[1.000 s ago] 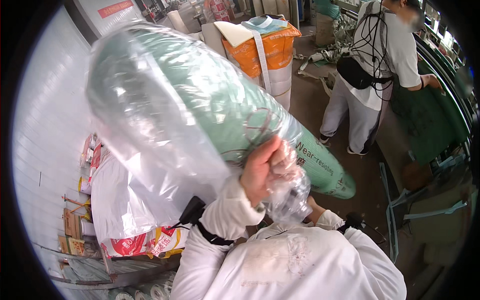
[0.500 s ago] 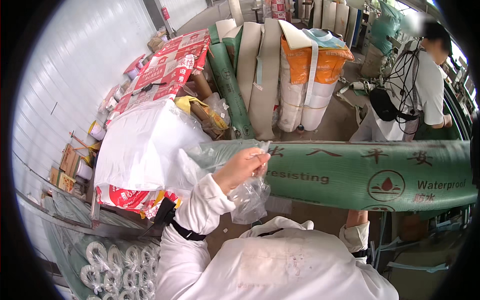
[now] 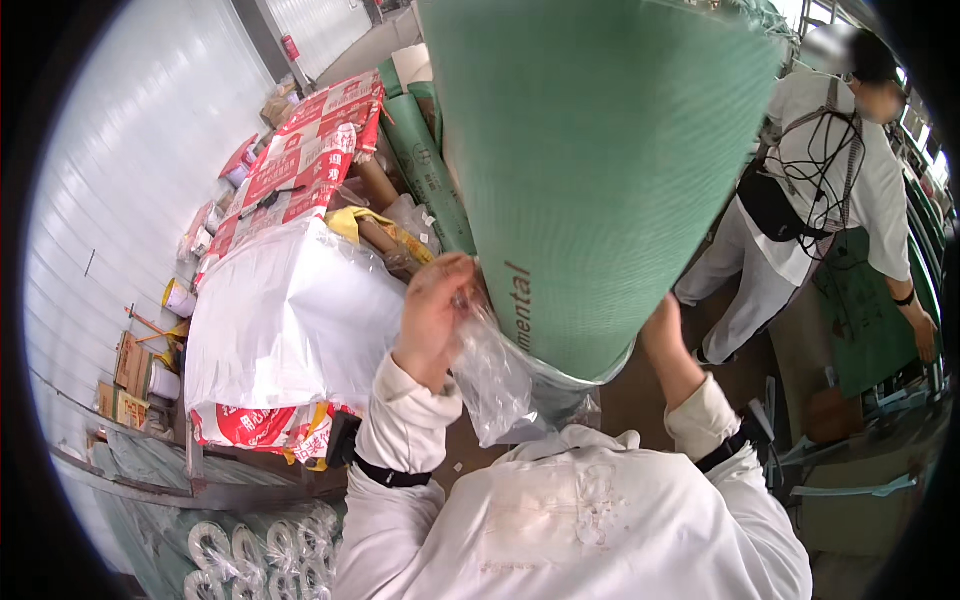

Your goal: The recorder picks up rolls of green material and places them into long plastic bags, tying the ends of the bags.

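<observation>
A large green rolled mat (image 3: 610,170) stands steeply tilted in front of me, its upper end out of the picture. Clear plastic bag film (image 3: 495,375) lies around its lower end and hangs loose on the left side. Bunched film is pinched in my left hand (image 3: 432,315), at the roll's lower left edge. My right hand (image 3: 662,335) presses against the lower right side and steadies the roll; its fingertips are partly hidden behind it.
On the left, white sheeting (image 3: 290,320) and red printed wrapping (image 3: 300,170) cover a stack. Bagged white rings (image 3: 255,550) lie lower left. A co-worker (image 3: 830,170) bends over green sheets (image 3: 865,310) at the right. Another green roll (image 3: 425,165) leans behind.
The green rolled mat has swung from lying crosswise to standing steeply, its lower end toward me. My right hand has come into view at its side. The co-worker's arm has lowered.
</observation>
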`<action>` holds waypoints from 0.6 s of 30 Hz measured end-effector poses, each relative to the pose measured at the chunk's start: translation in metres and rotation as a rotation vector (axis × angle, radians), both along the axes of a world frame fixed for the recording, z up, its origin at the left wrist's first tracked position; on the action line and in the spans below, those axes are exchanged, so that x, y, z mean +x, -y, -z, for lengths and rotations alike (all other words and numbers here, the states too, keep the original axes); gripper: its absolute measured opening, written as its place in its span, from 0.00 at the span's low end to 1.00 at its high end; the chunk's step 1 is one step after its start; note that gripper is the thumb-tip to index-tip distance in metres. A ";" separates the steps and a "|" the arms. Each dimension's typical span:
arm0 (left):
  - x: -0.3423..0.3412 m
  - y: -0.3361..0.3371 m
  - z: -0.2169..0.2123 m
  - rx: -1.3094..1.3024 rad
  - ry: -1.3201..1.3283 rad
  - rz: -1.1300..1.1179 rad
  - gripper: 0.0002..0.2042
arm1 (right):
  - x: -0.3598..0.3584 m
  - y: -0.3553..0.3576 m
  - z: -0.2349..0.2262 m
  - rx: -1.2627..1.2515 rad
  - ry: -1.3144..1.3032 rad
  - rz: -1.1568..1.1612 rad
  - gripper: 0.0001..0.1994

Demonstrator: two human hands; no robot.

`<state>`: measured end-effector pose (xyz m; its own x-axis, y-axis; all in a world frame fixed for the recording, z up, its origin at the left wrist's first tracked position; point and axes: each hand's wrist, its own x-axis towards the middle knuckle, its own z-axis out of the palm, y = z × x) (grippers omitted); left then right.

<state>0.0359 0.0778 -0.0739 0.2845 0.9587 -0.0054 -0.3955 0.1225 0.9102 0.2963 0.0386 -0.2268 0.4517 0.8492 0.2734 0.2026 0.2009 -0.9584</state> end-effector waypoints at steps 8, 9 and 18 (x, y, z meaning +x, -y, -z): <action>-0.053 0.017 -0.094 0.534 0.299 0.062 0.09 | 0.003 -0.053 -0.182 0.403 0.616 0.080 0.04; -0.058 0.024 -0.114 0.554 0.407 0.148 0.09 | 0.005 -0.059 -0.200 0.445 0.574 0.076 0.04; -0.078 0.031 -0.134 1.075 -0.536 -0.667 0.09 | -0.038 -0.030 -0.299 0.698 1.155 -0.814 0.16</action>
<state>-0.0419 0.0463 0.0598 -0.0290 0.5134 0.8576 0.3260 -0.8062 0.4937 0.2586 0.0682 0.0722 -0.7666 0.3144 0.5598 0.3514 0.9352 -0.0439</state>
